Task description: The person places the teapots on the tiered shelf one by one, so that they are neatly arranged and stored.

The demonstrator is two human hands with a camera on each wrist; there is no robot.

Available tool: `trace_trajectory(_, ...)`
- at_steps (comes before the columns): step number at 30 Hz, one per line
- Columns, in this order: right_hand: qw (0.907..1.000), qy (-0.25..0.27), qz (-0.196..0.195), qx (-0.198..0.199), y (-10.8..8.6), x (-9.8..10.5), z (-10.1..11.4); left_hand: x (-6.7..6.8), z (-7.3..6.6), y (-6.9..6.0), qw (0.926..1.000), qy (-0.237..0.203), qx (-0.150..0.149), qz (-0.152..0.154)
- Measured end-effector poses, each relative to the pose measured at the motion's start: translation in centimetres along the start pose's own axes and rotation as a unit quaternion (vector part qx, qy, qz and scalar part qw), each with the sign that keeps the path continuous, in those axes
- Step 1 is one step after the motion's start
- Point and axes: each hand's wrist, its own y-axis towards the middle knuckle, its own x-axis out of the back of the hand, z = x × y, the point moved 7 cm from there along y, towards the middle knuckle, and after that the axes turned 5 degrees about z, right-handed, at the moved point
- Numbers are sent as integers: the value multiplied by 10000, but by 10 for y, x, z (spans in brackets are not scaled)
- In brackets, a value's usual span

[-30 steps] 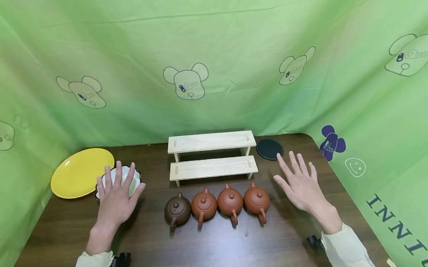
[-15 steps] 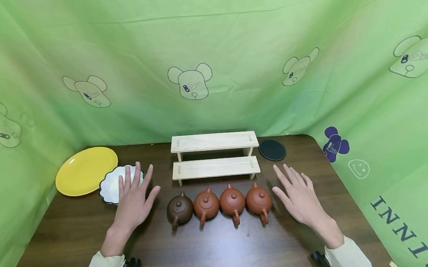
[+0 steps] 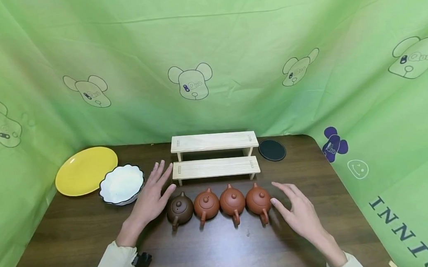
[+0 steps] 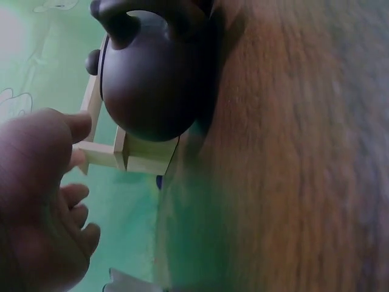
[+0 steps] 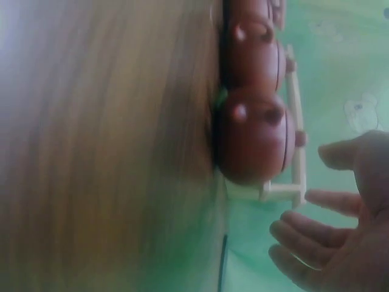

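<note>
A dark brown teapot (image 3: 180, 210) stands at the left end of a row, handle towards me. Three reddish clay teapots follow: one beside it (image 3: 206, 205), a middle one (image 3: 232, 202) and the rightmost one (image 3: 258, 201). My left hand (image 3: 148, 202) hovers left of the dark teapot, fingers extended, holding nothing; the left wrist view shows a gap between thumb and dark teapot (image 4: 149, 85). My right hand (image 3: 302, 214) is just right of the rightmost teapot, fingers relaxed and spread. In the right wrist view its thumb (image 5: 340, 155) appears apart from that teapot (image 5: 252, 143).
A two-step pale wooden stand (image 3: 216, 167) is behind the teapots. At the left lie a yellow oval plate (image 3: 86, 171) and a white scalloped bowl (image 3: 122, 184) with a dark rim. A black round coaster (image 3: 272, 150) lies right of the stand. Green curtains (image 3: 212, 108) enclose the table (image 3: 208, 258).
Both hands have moved inward towards the teapot row: the left to the right, away from over the white bowl, the right to the left and nearer me. The teapots keep their places.
</note>
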Motion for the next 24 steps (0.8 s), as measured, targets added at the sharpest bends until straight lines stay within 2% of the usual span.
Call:
trace_trajectory(3,9967,693,25,-415,-1,-4,-1,-4,0,3,9986,-515,48,55)
trace_trajectory(6,9848,1392,242,-1006,-3,-11,-4,-7,0,6,9941,-1081,97,-48)
trace_trajectory(8,9768,1604,403,-1361,-6,-15,-7,-9,1,9,9889,-1475,159,-110)
trace_trajectory(10,9691,1738,571,-1652,-9,-18,-9,-12,5,11,9805,-1935,328,-125)
trace_trajectory(12,9615,1877,733,-1868,-11,-22,-11,-16,11,14,9694,-2393,533,-116)
trace_trajectory(15,9465,2228,959,-2126,-14,-29,-15,-23,22,18,9475,-3093,798,-145)
trace_trajectory(18,9351,2464,1110,-2294,-15,-35,-18,-29,32,24,9251,-3684,894,-213)
trace_trajectory(22,9293,2551,1194,-2389,-18,-40,-20,-36,43,29,8967,-4305,956,-391)
trace_trajectory(24,9284,2568,1254,-2374,-19,-42,-20,-39,47,30,8868,-4496,962,-481)
